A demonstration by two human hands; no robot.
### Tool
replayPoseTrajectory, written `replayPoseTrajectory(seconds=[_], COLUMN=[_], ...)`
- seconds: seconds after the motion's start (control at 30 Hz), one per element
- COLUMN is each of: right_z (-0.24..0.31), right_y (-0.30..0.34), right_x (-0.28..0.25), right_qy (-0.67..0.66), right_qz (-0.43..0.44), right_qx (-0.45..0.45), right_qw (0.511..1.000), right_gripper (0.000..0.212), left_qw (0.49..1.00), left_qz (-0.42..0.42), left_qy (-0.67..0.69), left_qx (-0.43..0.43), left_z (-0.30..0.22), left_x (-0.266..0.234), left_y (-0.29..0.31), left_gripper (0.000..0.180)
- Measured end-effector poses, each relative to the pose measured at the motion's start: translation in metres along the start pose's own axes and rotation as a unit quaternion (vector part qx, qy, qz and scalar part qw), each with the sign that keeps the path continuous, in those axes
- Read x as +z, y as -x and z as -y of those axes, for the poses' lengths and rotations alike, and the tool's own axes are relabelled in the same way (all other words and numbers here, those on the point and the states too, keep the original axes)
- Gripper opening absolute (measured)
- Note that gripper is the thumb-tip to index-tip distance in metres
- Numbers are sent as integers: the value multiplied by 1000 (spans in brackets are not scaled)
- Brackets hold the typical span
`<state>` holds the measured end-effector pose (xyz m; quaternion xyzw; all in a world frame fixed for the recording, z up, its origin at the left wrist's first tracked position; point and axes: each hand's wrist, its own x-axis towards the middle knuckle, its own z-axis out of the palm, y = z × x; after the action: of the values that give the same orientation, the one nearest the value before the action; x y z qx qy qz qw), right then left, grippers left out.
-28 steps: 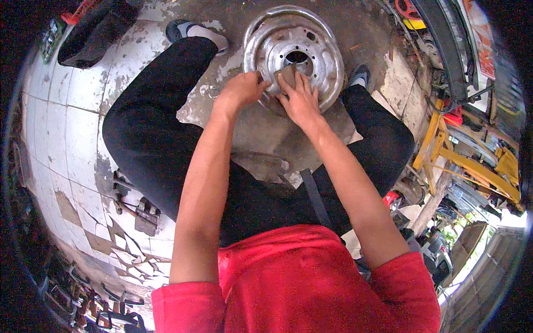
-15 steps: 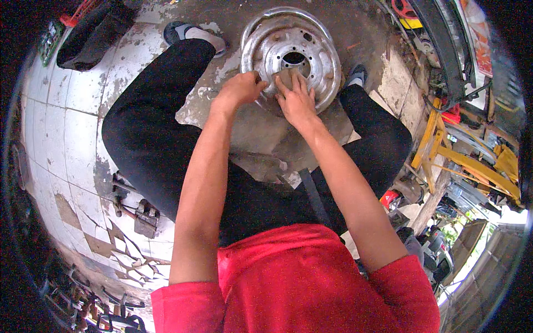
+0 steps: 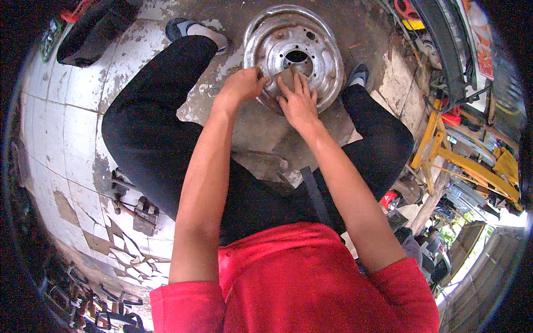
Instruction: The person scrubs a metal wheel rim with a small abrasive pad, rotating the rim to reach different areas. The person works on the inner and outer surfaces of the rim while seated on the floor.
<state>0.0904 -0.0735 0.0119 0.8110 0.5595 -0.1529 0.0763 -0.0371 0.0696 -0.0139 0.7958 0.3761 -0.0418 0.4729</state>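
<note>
A bare metal wheel rim (image 3: 327, 58) lies between my feet at the top of the view, its round centre hole facing up. On its near left edge, my left hand (image 3: 242, 87) is closed with bent fingers gripping the lip. My right hand (image 3: 300, 104) presses a small brown-grey piece of sandpaper (image 3: 287, 76) onto the dished face, just below the centre hole. The fingers are stretched over the sheet, and part of it shows beyond them. Dull, brownish patches mark the metal near both hands.
My black-trousered legs bend around the rim on both sides. A dark boot-shaped object (image 3: 94, 41) lies at upper left. A clamp-like metal tool (image 3: 145, 215) rests on the cracked white tiles. Along the right stand a yellow metal frame (image 3: 466, 166) and a curved black part (image 3: 447, 50).
The rim sits very slightly farther right and higher in view, and both hands with it. The left hand's grip on the lip and the right hand's press on the sandpaper look the same.
</note>
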Motion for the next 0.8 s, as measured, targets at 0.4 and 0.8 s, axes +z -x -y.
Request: replayPoseTrajectory(seconds=[0.4, 0.8], right_z=[6, -8], right_y=[-38, -21], right_x=[-10, 3], right_qy=[-55, -139], right_qz=[6, 47], right_qx=[9, 0], right_qw=[998, 989], right_gripper=[59, 46], left_qw=[999, 957], left_qz=[-42, -153], left_qy=[3, -118], left_qx=[21, 218], left_z=[-8, -28], left_x=[-3, 44], left_y=[7, 19], left_gripper=[34, 52])
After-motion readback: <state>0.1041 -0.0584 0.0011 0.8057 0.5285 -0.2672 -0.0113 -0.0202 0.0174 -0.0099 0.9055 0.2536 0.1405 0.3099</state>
